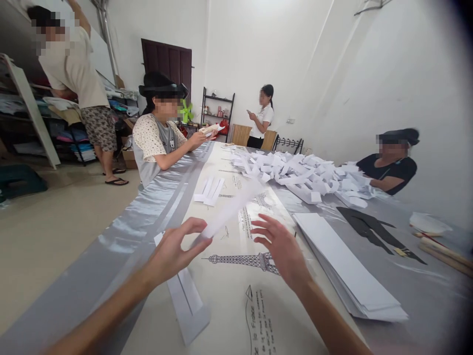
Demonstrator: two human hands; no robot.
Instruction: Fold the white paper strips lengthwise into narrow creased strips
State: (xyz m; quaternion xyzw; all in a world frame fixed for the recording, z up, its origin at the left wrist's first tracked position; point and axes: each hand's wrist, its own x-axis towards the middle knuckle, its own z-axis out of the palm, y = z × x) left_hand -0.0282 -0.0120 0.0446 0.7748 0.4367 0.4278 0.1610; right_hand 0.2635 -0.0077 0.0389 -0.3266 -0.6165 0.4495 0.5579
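My left hand (173, 249) pinches one end of a long white paper strip (231, 209), which is blurred and slants up to the right above the table. My right hand (283, 249) hovers just right of the strip with fingers spread and nothing in it. Below my hands lies a folded white paper piece (186, 298) on a table cover (221, 305) printed with Eiffel Tower drawings. A stack of long white paper sheets (347, 268) lies to the right of my right hand.
A big heap of folded white paper pieces (303, 172) fills the far middle of the table. A few folded strips (210, 191) lie nearer. A person at the left folds paper, another sits at the right, one stands at the back, one by shelves.
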